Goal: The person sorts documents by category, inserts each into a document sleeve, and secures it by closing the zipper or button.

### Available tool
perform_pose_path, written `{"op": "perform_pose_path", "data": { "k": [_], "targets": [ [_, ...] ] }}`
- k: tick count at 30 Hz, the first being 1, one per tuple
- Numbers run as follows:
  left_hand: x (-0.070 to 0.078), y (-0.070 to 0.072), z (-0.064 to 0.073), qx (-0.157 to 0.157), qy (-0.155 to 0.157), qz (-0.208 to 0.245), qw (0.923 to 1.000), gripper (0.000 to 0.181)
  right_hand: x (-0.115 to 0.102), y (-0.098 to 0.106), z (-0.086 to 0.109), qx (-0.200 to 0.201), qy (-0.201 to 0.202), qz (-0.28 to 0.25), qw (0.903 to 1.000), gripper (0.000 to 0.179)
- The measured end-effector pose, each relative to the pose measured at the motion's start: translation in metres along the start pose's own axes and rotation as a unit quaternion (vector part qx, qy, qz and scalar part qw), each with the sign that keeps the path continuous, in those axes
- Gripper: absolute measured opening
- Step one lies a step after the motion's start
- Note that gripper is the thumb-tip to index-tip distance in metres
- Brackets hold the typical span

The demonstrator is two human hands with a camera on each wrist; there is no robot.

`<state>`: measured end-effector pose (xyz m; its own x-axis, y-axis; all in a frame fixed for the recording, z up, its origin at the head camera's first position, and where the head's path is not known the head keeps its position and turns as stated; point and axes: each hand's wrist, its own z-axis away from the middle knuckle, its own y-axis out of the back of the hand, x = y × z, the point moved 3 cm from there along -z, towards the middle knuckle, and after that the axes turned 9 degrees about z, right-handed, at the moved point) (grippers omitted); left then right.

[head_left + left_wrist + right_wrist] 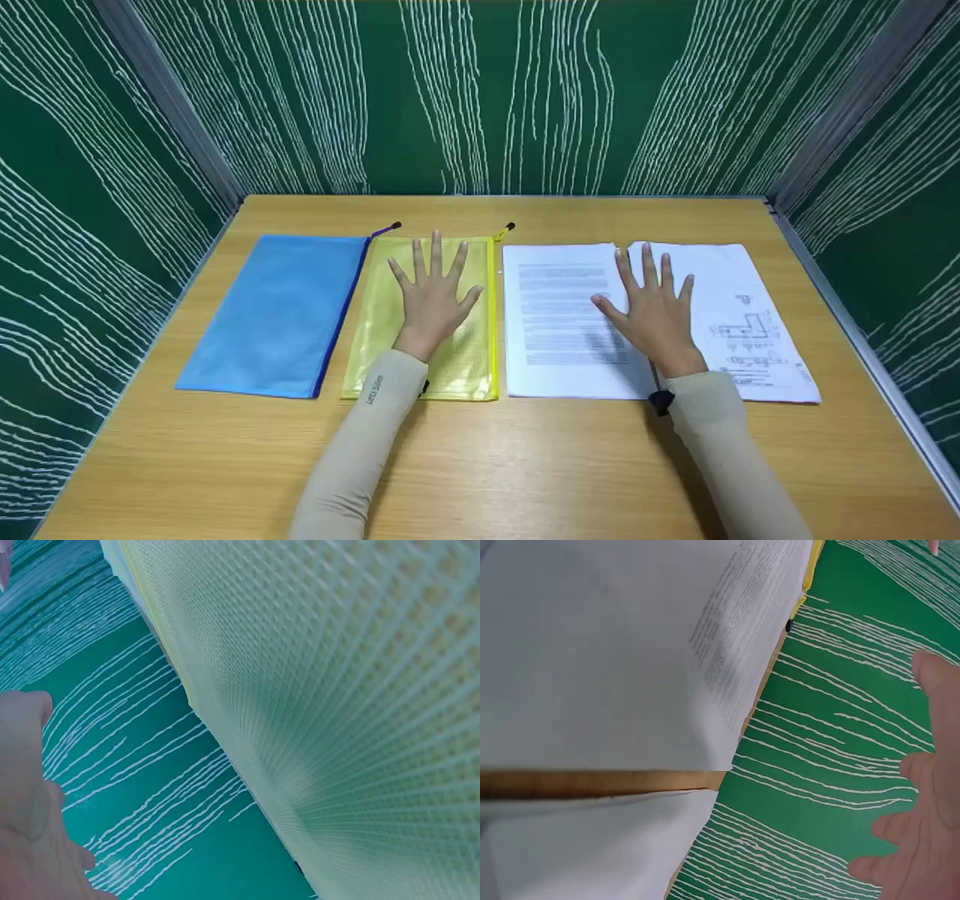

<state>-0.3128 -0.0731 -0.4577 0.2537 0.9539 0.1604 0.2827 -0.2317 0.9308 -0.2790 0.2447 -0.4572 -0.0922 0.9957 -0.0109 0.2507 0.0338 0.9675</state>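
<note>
My left hand (431, 307), fingers spread straight, is over a yellow mesh zipper pouch (375, 360); the pouch's woven texture fills much of the left wrist view. With its fingers also spread, my right hand (660, 322) is over two paper stacks lying side by side. The left stack (555, 315) carries printed text, and the right stack (750, 300) shows a line drawing. In the right wrist view a gap separates the hand (922, 802) from the sheets (615, 652). To the left lies a blue zipper pouch (270, 315) with a dark blue zipper edge. Neither hand holds anything.
Everything lies flat on a wooden table (480, 465). Green panels (525, 97) with white wavy lines stand at the back and both sides, joined by grey metal posts (169, 97). Zipper pulls (396, 225) stick out past the pouches' far corners.
</note>
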Motion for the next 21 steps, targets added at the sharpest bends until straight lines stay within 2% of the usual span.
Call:
{"op": "perform_pose_path", "data": {
  "k": [7, 13, 16, 21],
  "targets": [
    [-0.002, 0.002, -0.001, 0.008, 0.006, 0.004, 0.9999, 0.068, 0.003, 0.004, -0.002, -0.034, -0.013, -0.065, 0.9973, 0.082],
    [-0.003, 0.002, -0.002, -0.011, 0.025, 0.061, 0.9978, 0.067, 0.012, 0.006, -0.003, -0.057, -0.013, -0.137, 0.9888, 0.079],
    [-0.002, 0.000, -0.003, -0.026, 0.040, 0.100, 0.9938, 0.066, 0.018, 0.005, -0.004, -0.082, -0.018, -0.189, 0.9784, 0.080],
    [0.003, -0.005, -0.006, -0.045, 0.062, 0.159, 0.9843, 0.063, 0.029, -0.001, -0.009, -0.123, -0.032, -0.278, 0.9520, 0.079]
  ]
}}
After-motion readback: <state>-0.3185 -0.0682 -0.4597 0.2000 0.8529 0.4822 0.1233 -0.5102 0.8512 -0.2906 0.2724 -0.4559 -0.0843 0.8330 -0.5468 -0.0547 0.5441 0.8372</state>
